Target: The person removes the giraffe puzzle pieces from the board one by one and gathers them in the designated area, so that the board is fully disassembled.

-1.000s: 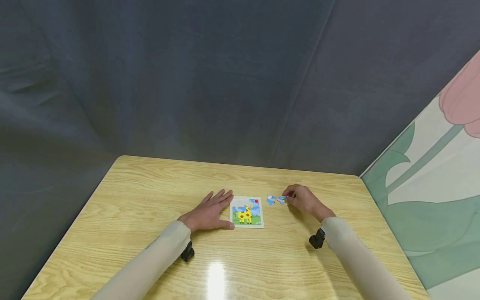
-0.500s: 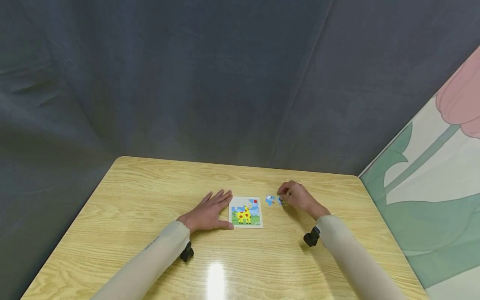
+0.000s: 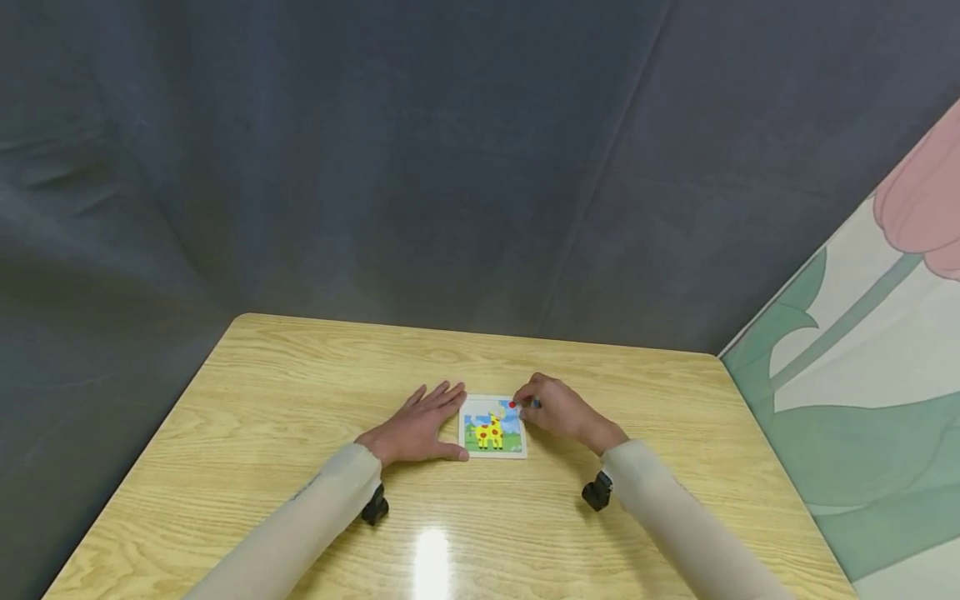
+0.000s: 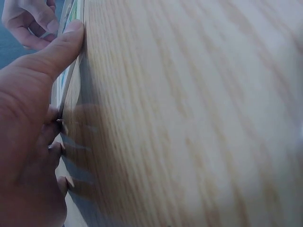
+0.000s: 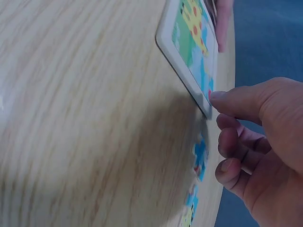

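The small giraffe puzzle board is lying flat on the table just below the centre of the head view, its pale rim framing a yellow giraffe and showing a red dot near its upper right corner. The right hand is now reaching in at that corner, whereas a second ago it was working over loose pieces to the board's right. Its fingers are curling, with the thumb tip touching or almost touching the red dot in the right wrist view; whether they are pinching anything, I cannot tell. Two loose puzzle pieces are still lying on the wood in that view: a blue piece just beside the board's corner, right of centre, and a blue-and-yellow piece at the bottom edge. The work is thus seemingly shifting from those pieces to the corner, with both remaining outside the rim. The left hand is spreading flat along the board's left side, thumb at the lower left corner, fingertips at the upper left; it is gripping nothing and is keeping its place. Around them the wooden table is filling the lower frame, and a dark curtain is hanging behind.
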`<state>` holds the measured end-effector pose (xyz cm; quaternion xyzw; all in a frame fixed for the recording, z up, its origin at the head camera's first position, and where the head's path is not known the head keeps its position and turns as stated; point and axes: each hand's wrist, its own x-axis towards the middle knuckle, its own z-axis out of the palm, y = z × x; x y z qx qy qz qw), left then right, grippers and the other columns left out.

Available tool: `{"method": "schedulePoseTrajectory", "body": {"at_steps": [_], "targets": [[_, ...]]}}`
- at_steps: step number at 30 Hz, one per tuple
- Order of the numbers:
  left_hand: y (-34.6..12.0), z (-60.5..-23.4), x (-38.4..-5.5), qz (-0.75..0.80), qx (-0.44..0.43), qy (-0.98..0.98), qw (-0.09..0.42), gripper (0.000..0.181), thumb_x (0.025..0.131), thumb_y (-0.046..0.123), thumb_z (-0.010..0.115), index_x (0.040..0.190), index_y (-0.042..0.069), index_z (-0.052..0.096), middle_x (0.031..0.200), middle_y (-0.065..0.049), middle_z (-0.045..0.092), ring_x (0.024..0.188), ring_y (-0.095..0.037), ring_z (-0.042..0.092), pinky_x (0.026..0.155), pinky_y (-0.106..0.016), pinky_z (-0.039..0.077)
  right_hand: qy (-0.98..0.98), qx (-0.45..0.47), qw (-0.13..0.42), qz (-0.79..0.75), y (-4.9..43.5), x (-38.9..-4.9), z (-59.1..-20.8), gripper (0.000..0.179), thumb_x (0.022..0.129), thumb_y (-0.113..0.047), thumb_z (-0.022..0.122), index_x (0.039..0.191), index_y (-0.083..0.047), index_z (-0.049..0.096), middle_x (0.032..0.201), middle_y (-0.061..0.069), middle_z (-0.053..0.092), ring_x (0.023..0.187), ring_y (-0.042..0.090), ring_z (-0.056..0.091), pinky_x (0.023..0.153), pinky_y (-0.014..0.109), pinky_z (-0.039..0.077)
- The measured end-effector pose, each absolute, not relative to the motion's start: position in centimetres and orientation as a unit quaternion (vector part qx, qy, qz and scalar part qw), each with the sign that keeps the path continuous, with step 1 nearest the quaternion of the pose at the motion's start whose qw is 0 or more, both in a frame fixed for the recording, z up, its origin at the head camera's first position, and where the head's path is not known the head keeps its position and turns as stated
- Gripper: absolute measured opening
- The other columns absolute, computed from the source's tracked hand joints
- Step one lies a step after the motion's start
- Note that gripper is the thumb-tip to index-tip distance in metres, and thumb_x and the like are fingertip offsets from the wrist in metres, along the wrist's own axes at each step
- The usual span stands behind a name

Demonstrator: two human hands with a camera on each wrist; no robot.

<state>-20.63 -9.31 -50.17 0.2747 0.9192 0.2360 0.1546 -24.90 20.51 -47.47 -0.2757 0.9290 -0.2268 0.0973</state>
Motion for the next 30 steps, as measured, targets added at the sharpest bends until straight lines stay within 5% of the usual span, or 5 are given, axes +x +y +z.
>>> {"method": "schedulePoseTrajectory", "body": {"at_steps": [13, 21, 30], "targets": [[-9.2, -50.1, -20.5, 0.246, 0.285, 0.914, 0.154, 0.100, 0.097, 0.059, 0.071, 0.171, 0.010, 0.024, 0.182, -0.006, 0.014, 0.170, -0.031, 0.008, 0.138, -0.060, 0.004, 0.936, -0.258, 0.120, -0.208, 19.5, -24.2, -47.8, 0.029, 0.099, -0.015, 0.078, 0.127, -0.007, 0.076, 0.105, 0.003, 0.065, 0.083, 0.011, 0.054, 0.075, 0.027, 0.047], [-9.2, -50.3, -20.7, 0.233, 0.285, 0.917, 0.154, 0.101, 0.097, 0.062, 0.069, 0.172, 0.012, 0.022, 0.182, -0.003, 0.012, 0.171, -0.029, 0.006, 0.138, -0.059, 0.003, 0.936, -0.249, 0.125, -0.215, 19.2, -24.0, -47.5, 0.018, 0.099, -0.014, 0.077, 0.116, -0.011, 0.075, 0.113, 0.005, 0.060, 0.085, 0.014, 0.052, 0.074, 0.030, 0.048], [-9.5, -50.2, -20.7, 0.239, 0.283, 0.916, 0.155, 0.102, 0.097, 0.061, 0.070, 0.171, 0.011, 0.022, 0.182, -0.004, 0.012, 0.171, -0.029, 0.005, 0.138, -0.060, 0.003, 0.944, -0.251, 0.112, -0.181, 18.7, -23.9, -47.5, 0.033, 0.100, -0.019, 0.077, 0.131, -0.008, 0.075, 0.120, 0.007, 0.061, 0.088, 0.012, 0.054, 0.078, 0.032, 0.050]]}}
